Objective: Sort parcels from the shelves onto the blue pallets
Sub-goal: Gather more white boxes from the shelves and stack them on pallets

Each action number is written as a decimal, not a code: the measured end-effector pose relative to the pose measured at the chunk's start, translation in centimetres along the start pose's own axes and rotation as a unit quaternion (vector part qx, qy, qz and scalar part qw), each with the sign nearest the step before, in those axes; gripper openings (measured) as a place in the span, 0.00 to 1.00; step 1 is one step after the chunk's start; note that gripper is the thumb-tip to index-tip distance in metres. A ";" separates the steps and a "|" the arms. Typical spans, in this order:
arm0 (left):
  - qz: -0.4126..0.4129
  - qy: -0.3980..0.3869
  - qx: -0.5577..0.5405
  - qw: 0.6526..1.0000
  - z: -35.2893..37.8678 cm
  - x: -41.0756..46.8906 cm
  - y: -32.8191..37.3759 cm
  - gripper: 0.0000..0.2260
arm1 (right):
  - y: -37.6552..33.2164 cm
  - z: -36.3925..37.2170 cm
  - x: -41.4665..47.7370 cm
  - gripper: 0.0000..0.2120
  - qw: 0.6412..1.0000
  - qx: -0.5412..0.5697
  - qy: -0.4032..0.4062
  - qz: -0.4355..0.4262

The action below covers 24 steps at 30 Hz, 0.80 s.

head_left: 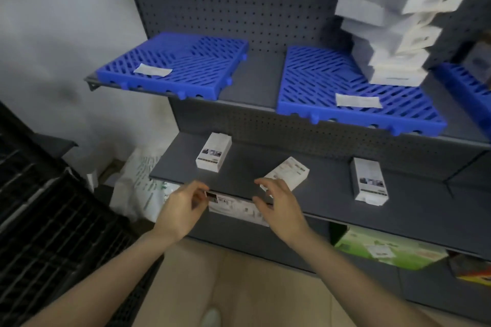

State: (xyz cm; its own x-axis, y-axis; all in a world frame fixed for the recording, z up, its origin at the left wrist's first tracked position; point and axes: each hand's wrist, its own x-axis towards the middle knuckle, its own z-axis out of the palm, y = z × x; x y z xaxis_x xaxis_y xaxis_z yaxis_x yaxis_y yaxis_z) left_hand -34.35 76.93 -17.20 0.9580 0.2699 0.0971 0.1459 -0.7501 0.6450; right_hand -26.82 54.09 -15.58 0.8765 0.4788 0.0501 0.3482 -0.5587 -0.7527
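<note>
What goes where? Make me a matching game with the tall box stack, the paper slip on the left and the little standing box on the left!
Things:
1 white box stack
2 leftmost paper slip
3 left standing box

Places:
A grey shelf
B middle blue pallet
C left blue pallet

Pairs: 1-B, 2-C, 3-A.

Flat white printed parcel [233, 207], level, pinched between my left hand [183, 207] and right hand [281, 210]; blue pallet [186, 61] higher up.
</note>
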 end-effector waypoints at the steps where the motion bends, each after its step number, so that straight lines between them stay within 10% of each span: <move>1: -0.004 -0.003 0.002 1.000 0.2 1.1 -1.5 0.10 | 0.1 1.5 1.5 0.19 1.000 -0.006 -0.009 0.014; 24: -0.108 -0.177 -0.016 0.978 11.3 27.2 -24.5 0.28 | 9.4 27.7 29.8 0.37 0.967 0.057 -0.096 0.228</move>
State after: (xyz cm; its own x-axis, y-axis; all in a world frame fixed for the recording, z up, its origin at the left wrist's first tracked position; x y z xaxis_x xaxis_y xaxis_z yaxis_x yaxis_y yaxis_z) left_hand -9.02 95.84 -38.97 0.9318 0.1903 -0.3091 0.3525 -0.6773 0.6457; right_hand -6.62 81.91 -39.36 0.8486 0.3227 -0.4192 -0.1095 -0.6681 -0.7360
